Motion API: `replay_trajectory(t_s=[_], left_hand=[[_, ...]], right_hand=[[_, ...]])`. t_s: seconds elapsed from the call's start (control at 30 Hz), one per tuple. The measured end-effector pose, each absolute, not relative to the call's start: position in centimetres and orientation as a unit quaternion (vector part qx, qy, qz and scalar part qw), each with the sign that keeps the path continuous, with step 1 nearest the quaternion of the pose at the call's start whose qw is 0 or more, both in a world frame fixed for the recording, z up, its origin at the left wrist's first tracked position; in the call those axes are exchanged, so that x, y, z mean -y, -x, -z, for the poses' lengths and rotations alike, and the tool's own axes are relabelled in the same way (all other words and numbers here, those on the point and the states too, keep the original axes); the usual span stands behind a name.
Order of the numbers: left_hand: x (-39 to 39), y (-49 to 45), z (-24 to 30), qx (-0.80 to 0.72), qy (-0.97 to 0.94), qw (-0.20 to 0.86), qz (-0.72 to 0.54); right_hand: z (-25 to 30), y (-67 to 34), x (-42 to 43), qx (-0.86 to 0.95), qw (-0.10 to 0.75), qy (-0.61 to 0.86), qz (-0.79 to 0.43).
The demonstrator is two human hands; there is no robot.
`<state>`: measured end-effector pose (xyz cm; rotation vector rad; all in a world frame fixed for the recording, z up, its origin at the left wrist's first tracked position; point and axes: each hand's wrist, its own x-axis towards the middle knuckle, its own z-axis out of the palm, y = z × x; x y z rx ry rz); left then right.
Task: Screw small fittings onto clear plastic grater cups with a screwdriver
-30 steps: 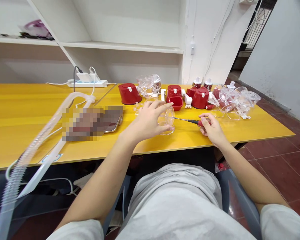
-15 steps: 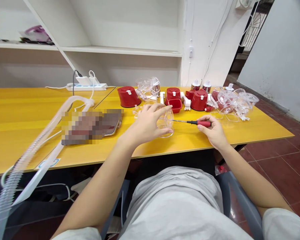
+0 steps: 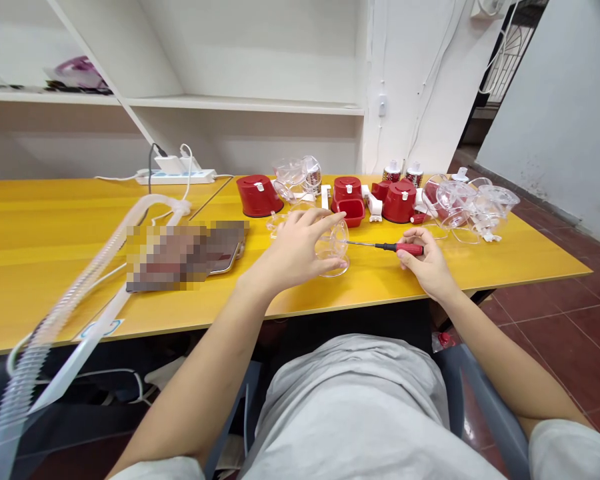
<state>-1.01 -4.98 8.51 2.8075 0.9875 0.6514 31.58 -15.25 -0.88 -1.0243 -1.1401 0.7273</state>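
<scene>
My left hand [image 3: 295, 250] is wrapped over a clear plastic cup-shaped part [image 3: 334, 252] that rests on the yellow table [image 3: 55, 233]. My right hand [image 3: 427, 263] pinches the red handle of a small screwdriver [image 3: 393, 247]. Its thin metal shaft lies level and points left, with the tip at the side of the clear part. Both hands sit near the table's front edge, a little right of centre.
Behind the hands stand red lids [image 3: 259, 195] and a red tub [image 3: 351, 209], clear plastic bowls [image 3: 467, 199] and two small bottles [image 3: 403, 173]. A white power strip [image 3: 175, 177] lies at the back. A ribbed hose [image 3: 75, 293] crosses the left side beside a blurred flat object [image 3: 185, 257].
The right hand has turned the screwdriver handle between its fingers and shifted slightly. The left hand has kept its hold on the clear part. The view has drifted a little.
</scene>
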Motion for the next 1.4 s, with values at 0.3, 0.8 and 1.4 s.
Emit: replay_trajectory(t_s=[0.3, 0.8, 1.4], left_hand=[[4.95, 1.03, -8.55, -0.322, -0.921, 0.056, -0.214], [4.56, 1.07, -8.27, -0.32, -0.923, 0.046, -0.21], [4.34, 0.89, -8.1, -0.318, -0.921, 0.039, -0.222]], right_hand=[[0.87, -31.57, 15.21, 0.504, 0.645, 0.471, -0.33], [0.43, -31.67, 15.6, 0.514, 0.647, 0.473, -0.307], [0.31, -31.8, 15.48, 0.524, 0.634, 0.469, -0.322]])
